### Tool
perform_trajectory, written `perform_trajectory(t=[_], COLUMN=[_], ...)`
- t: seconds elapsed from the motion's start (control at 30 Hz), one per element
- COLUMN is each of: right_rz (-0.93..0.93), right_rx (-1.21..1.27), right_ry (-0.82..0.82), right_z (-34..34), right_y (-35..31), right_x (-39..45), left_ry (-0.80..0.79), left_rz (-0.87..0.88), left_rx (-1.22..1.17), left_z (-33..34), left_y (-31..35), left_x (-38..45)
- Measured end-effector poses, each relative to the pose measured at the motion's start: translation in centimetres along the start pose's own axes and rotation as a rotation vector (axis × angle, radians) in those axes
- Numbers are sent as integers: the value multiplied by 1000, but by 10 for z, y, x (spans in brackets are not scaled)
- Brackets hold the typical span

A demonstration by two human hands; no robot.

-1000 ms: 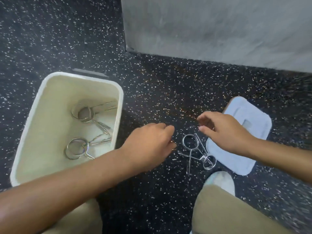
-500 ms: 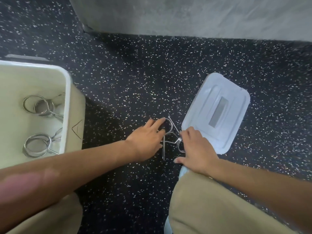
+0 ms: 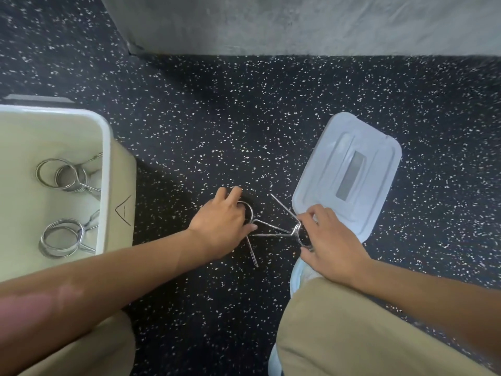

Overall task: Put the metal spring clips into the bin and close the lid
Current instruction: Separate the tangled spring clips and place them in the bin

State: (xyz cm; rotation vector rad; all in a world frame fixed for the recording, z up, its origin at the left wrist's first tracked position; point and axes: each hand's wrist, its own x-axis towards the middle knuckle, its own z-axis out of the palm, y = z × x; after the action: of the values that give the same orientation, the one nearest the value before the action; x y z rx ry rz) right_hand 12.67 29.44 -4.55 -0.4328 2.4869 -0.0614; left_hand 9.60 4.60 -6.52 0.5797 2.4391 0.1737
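Note:
Two metal spring clips lie on the speckled black floor between my hands. My left hand (image 3: 221, 229) grips the coil of the left clip (image 3: 253, 244), whose handles point right and down. My right hand (image 3: 329, 240) holds the coil of the right clip (image 3: 283, 210), its handles pointing left and up-left. The handles of the two clips cross. The open cream bin (image 3: 107, 191) stands at the left with several clips (image 3: 61, 234) lying inside. The pale blue lid (image 3: 352, 169) rests flat on the floor at the right, touching my right hand.
A grey concrete wall base (image 3: 298, 23) runs along the top. My knees in khaki trousers (image 3: 366, 335) fill the lower corners, with a light shoe (image 3: 301, 275) under my right hand. Bare floor (image 3: 230, 131) lies between bin and lid.
Both hands have closed on the clip coils and drawn them apart sideways; before, the two clips lay bunched together between my fingertips.

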Motion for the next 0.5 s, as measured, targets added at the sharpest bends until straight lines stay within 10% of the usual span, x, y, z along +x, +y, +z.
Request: perform_trajectory(t=[0.5], right_rz=[-142], right_rx=[361], right_ry=[-15], right_z=[-62], right_y=[26], right_x=[9], left_ry=[188], left_rz=[-189], left_rx=[-299], left_z=[-32], left_y=[-21], left_x=[-18])
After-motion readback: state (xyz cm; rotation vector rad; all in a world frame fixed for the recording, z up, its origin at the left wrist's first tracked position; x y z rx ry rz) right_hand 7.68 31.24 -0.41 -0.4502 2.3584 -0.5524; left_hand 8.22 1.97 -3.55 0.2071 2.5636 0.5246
